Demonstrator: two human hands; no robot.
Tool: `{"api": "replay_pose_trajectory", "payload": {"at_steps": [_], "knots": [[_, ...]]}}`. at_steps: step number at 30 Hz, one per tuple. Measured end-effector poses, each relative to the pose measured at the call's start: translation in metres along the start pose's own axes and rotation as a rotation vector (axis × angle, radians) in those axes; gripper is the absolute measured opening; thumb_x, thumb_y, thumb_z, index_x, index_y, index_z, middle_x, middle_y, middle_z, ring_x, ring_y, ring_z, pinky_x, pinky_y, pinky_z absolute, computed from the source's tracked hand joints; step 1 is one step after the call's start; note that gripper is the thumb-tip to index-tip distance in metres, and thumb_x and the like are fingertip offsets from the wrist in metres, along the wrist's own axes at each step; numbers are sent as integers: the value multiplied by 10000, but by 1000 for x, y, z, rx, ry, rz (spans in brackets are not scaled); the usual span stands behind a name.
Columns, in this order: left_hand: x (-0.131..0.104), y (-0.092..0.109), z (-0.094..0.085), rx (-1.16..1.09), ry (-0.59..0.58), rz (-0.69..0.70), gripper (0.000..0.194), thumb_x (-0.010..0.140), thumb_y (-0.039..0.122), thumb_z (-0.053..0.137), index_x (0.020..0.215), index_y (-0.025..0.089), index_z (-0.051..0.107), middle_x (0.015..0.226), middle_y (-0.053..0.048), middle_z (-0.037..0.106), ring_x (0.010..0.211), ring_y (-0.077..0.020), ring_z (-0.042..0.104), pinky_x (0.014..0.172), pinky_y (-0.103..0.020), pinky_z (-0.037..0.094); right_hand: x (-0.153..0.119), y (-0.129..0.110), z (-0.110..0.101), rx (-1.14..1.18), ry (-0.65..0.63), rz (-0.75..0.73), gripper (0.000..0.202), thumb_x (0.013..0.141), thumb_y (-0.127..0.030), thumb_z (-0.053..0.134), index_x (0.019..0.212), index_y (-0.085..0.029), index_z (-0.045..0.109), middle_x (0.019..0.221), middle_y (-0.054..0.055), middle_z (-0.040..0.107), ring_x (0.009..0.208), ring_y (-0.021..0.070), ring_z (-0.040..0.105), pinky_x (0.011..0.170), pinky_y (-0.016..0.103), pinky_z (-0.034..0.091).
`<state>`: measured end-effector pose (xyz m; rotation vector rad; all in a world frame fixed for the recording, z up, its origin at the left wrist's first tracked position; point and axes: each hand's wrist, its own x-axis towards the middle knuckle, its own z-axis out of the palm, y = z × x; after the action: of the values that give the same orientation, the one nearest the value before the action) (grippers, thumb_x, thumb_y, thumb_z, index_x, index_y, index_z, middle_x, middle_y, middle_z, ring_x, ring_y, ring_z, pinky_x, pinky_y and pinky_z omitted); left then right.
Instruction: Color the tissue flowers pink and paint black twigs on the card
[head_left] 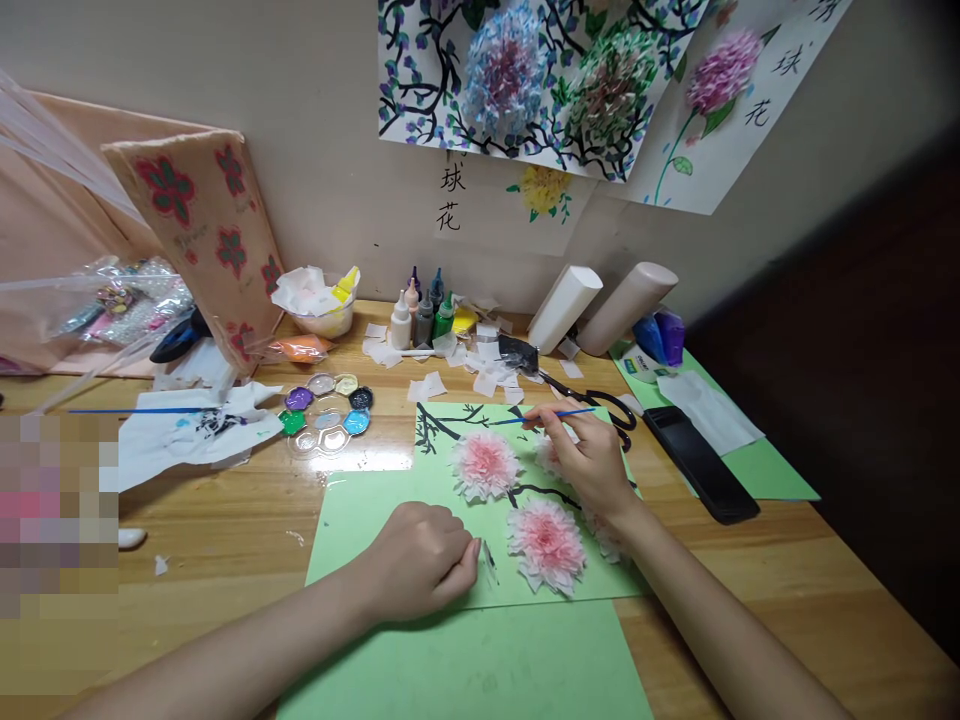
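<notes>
While the table [225, 540] is being taken up by craft things, a green sheet [360, 520] is being pressed flat near its front edge; black branches [435, 425] are painted along the sheet's far edge, and three pink paper flowers are lying on it: one [485, 464] at the middle, one [547, 543] nearer the front, and one partly hidden behind the right hand. A second green sheet [487, 670] is lying in front, overlapped by the first. The left hand [420, 560] is being rested on the sheet, its fingers curled together into a loose fist, nothing clearly held in them. The right hand [589, 455] is being held over the far right part of the sheet, its fingers clamped on a thin blue brush [551, 414]; the brush is being pointed left, its tip just over the branches. A paint palette [328, 412] is lying to the left of the sheet; black scissors [600, 400] are lying just beyond the right hand; small paint bottles [421, 312] are standing near the wall.
</notes>
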<state>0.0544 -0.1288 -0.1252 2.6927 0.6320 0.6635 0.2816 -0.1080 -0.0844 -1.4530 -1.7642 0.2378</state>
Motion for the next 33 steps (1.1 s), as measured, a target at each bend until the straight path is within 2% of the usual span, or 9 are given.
{"api": "replay_pose_trajectory", "payload": {"at_steps": [17, 22, 27, 30, 33], "knots": [[-1, -1, 0, -3, -2, -5, 346, 864, 185, 338, 525, 165, 406, 460, 16, 451, 431, -100, 350, 466, -276, 185, 1, 6, -4, -35, 10, -24, 256, 894, -280, 460, 720, -200, 630, 758, 28, 669, 771, 165, 617, 717, 295, 456], [0, -1, 0, 3, 8, -1, 355, 859, 184, 334, 515, 164, 423, 456, 12, 460, 423, -99, 358, 461, -273, 189, 1, 2, -11, 10, 45, -24, 208, 892, -256, 466, 804, -200, 647, 748, 27, 660, 754, 166, 610, 703, 305, 458], [-1, 0, 1, 34, 22, -1, 366, 852, 195, 336, 508, 164, 456, 452, 6, 485, 411, -101, 392, 451, -285, 193, 15, -18, -11, 113, 70, -41, 205, 895, -234, 449, 854, -211, 649, 831, 33, 661, 795, 171, 609, 697, 304, 466], [-2, 1, 1, 56, 27, -4, 372, 852, 210, 342, 506, 163, 470, 455, 3, 504, 404, -101, 415, 443, -289, 189, 32, -44, -4, 92, -12, -183, 183, 880, -205, 465, 886, -211, 647, 846, 35, 671, 808, 173, 603, 722, 310, 462], [-2, 1, 1, 61, 35, 3, 368, 845, 213, 350, 504, 164, 481, 456, 2, 514, 402, -101, 431, 438, -289, 197, 51, -71, 12, 71, -82, -349, 185, 876, -181, 453, 907, -205, 634, 854, 39, 676, 819, 171, 590, 747, 316, 454]]}}
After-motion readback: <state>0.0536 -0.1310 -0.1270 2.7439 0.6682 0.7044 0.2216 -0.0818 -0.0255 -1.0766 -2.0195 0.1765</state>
